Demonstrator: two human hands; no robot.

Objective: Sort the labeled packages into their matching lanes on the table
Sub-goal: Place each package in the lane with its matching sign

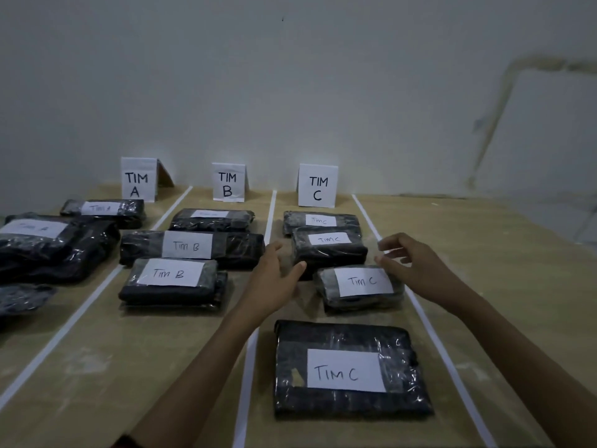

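**Two open hands flank a Tim C package in the right-hand lane**

White tape lines (pixel 269 218) divide the tan counter (pixel 161 367) into three lanes. Each lane is headed by a standing paper card at the far edge: the TIM A sign (pixel 137 181), the TIM B sign (pixel 228 182) and the TIM C sign (pixel 317 185).

Four dark, plastic-wrapped packages lie in lane C in a row running toward the viewer. The farthest Tim C package (pixel 319 219) sits just below the sign. The second Tim C package (pixel 328 250) overlaps its near edge. Next comes the small Tim C package (pixel 363 281), whose right edge reaches the tape line. The large TIM C package (pixel 349 370) lies flat nearest the viewer, apart from the rest.

The left hand (pixel 274 279) reaches in over the line between lanes B and C. Its fingers are spread and nearly straight, its thumb points toward the second package, and it grips nothing. The right hand (pixel 413 261) hangs at the small package's far right corner with its fingers loosely bent and parted. In the dim, soft view it is unclear whether they touch the wrap.

Lane B holds three packages. The near Tim B package (pixel 171 279) and the middle Tim B package (pixel 190 247) are clearly labelled. The far lane B package (pixel 210 218) has a label too faint to read.

Lane A holds the far Tim A package (pixel 103 210) and the big Tim A package (pixel 48 244). Another dark bundle (pixel 22 299) is cut off at the left edge.
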